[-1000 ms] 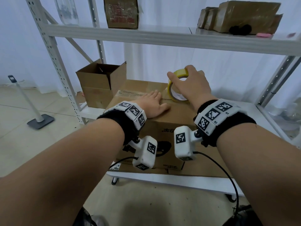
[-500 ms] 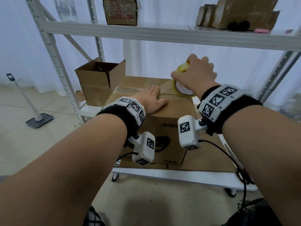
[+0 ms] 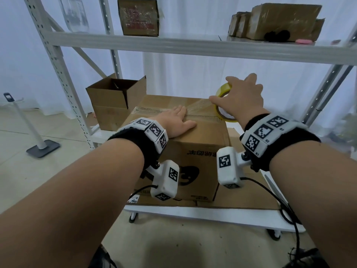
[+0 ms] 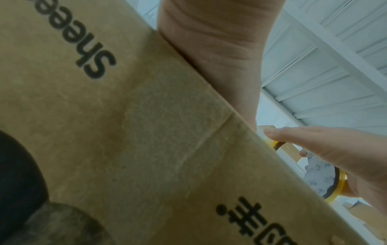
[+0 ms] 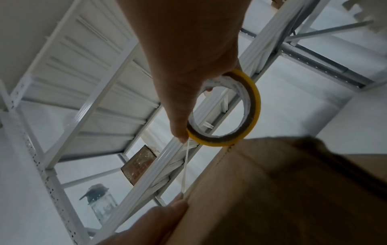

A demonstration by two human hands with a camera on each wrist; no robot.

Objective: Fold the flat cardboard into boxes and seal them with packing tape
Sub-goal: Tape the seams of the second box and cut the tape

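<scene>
Both hands are working on top of the box [image 3: 195, 157], which is sitting on flat cardboard [image 3: 249, 198] on the low white shelf [image 3: 193, 213]. Left hand [image 3: 176, 122] is lying flat, fingers straight, pressing the top seam near the front edge, where it was half a second ago. Right hand [image 3: 242, 98] is gripping the tape roll [image 3: 224, 89], fingers curled over its rim and thumb on its side; it is now sitting further right than before, past the box's right edge. A clear strip of tape [image 3: 201, 107] is stretching from the roll back to the left fingertips, longer than in the earlier frames. An open box [image 3: 114, 105] is standing behind on the left, as before.
</scene>
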